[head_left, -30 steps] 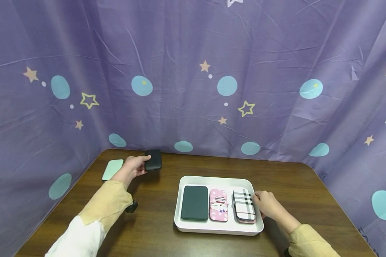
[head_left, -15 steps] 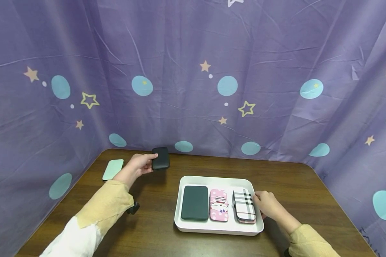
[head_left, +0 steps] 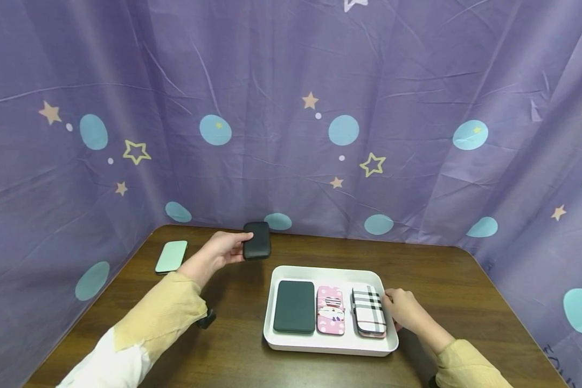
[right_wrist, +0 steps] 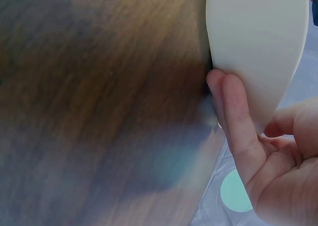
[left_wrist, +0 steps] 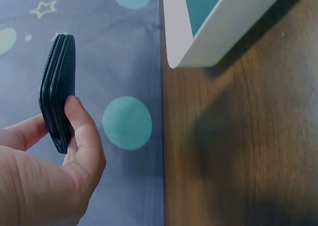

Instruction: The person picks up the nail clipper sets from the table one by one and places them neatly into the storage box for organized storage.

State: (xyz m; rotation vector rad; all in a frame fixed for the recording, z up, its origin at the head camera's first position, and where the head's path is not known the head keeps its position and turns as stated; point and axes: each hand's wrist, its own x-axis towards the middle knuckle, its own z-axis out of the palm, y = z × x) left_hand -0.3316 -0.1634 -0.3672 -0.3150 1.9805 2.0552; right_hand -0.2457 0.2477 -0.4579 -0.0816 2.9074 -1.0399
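Note:
Raised above the table's back left part, a small flat black case [head_left: 257, 241] with rounded corners is pinched by my left hand [head_left: 223, 250]. In the left wrist view the black case [left_wrist: 58, 89] shows edge-on, its two halves closed together, with the thumb on one face and fingers on the other. My right hand [head_left: 403, 309] grips the right wall of a white tray [head_left: 327, 347], fingers along the outside in the right wrist view. Inside the tray lie a dark green case [head_left: 294, 306], a pink patterned case [head_left: 330, 311] and a plaid case [head_left: 368, 311], with something pinkish under the plaid one.
A mint green case [head_left: 171, 256] lies on the wooden table [head_left: 417, 258] at the back left, behind my left forearm. A purple curtain [head_left: 281, 161] with stars and blue ovals hangs right behind the table's back edge.
My left hand has carried the black case rightward, away from the mint green case and closer to the tray. The right hand and the tray have stayed in place.

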